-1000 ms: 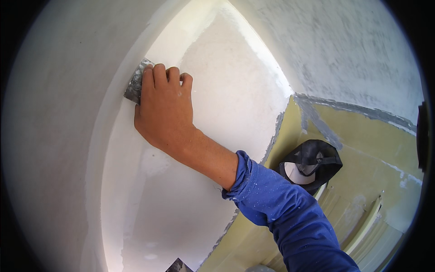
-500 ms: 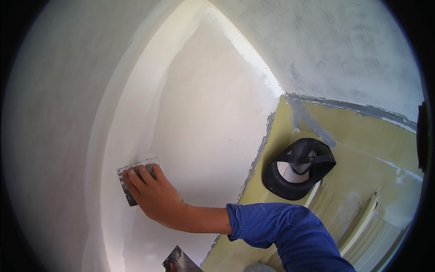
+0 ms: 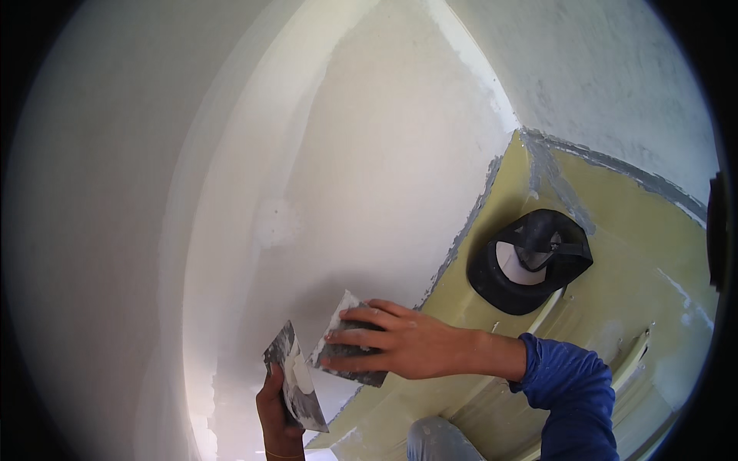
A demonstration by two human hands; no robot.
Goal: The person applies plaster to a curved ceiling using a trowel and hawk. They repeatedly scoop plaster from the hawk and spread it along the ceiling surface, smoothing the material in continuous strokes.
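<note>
My right hand is closed on a flat putty scraper, its fingers spread over the dark plate, whose edges are smeared with white putty. Just left of it, my left hand grips a second blade, a putty knife carrying a lump of white putty. The two blades are close together, edge toward edge; whether they touch I cannot tell. Behind both hands is a white-coated wall panel, with a small roundish putty patch on it.
To the right, a black cap lies on a yellow-green surface with grey putty streaks along its border. Ridged strips run near the lower right. My knee shows at the bottom edge. A grey wall rises beyond.
My right hand has come off the wall and moved right with its scraper. My left hand has risen into view with the putty knife. The view has shifted slightly.
</note>
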